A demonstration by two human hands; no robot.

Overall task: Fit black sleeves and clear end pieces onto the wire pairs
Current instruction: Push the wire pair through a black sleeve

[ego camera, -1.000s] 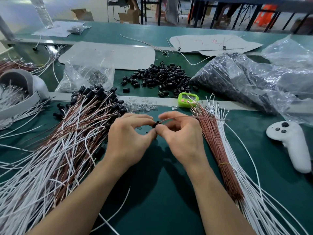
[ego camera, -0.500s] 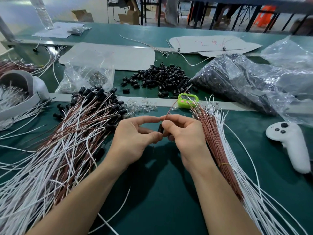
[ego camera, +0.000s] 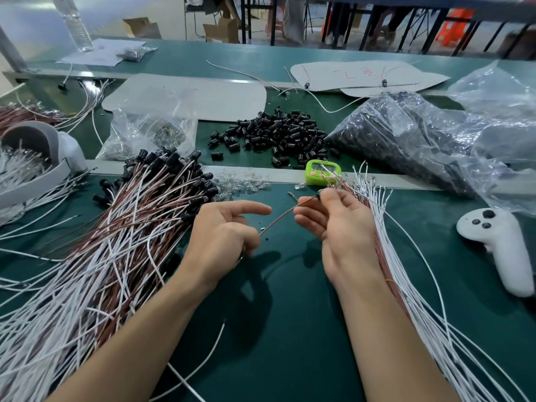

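Wire ends lost in hands and at the edges

The thin brown wire vanishes under the curled fingers of the left hand. Its upper end smears into the blurred right hand, and whatever sits on it is too small to tell. The heap of white and brown wires runs off the left and bottom edges, and the right forearm covers part of the white and brown wire bundle.

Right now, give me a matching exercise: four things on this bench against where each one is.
Things:
1 sleeves
2 timer
3 controller
4 brown wire

Places:
a held from left hand to right hand
b far right on the mat
c loose heap beyond the strip, left of the bag
d on the strip

Pairs: 1-c, 2-d, 3-b, 4-a
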